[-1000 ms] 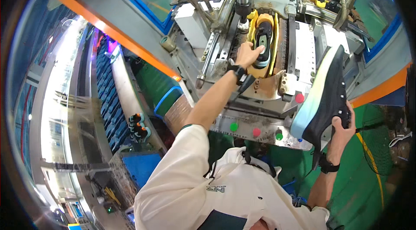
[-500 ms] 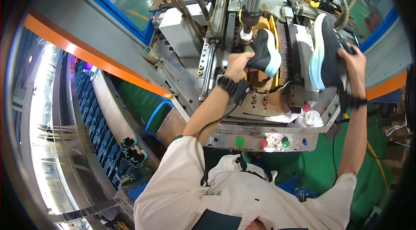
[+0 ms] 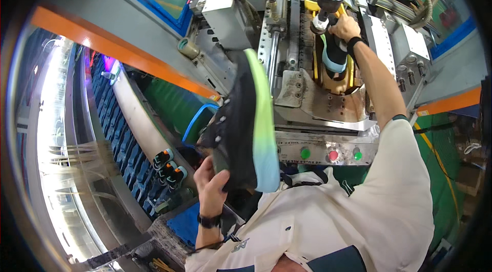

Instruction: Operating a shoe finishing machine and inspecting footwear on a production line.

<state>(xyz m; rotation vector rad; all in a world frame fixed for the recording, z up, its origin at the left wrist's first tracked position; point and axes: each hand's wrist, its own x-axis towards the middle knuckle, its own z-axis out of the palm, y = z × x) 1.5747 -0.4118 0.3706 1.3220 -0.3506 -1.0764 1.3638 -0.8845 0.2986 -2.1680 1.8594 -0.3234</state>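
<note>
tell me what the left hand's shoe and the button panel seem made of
The shoe: matte black upper, probably fabric, given its soft, dull surface, though blur hides any weave; green-to-blue sole, likely moulded foam, smooth and thick. Button panel: likely metal, grey with patchy, worn sheen.

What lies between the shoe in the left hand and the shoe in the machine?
In the head view: a metal rod, a metal plate, then a yellow strip beside the far shoe.

Observed: a ridged blue conveyor at left, a bent blue tube near it, and a yellow line on the green floor.
</note>
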